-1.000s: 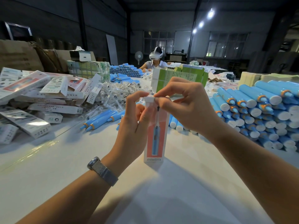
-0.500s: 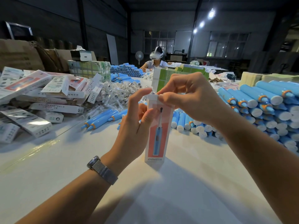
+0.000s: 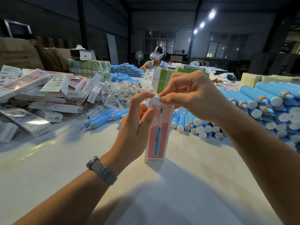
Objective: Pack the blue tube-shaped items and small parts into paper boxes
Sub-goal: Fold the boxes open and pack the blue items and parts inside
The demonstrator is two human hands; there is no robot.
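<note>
Near the middle of the white table [image 3: 48,176], a tall pink-and-white paper box [image 3: 158,133] printed with a blue tube-shaped item stands upright, its long axis vertical and its bottom end on the table. The left hand [image 3: 134,127] curls round the box's left side, with its thumb up at the top flap. The right hand [image 3: 193,96] reaches in from the right and pinches the white top flap [image 3: 156,99] between thumb and forefinger. The flap sits directly between the two hands' fingertips, so closing it probably calls for a short push downward along the box's axis. Loose blue tube-shaped items [image 3: 266,101] are stacked at the right, bagged small clear parts [image 3: 116,93] lie farther back, and filled boxes [image 3: 40,88] are piled at the left.
</note>
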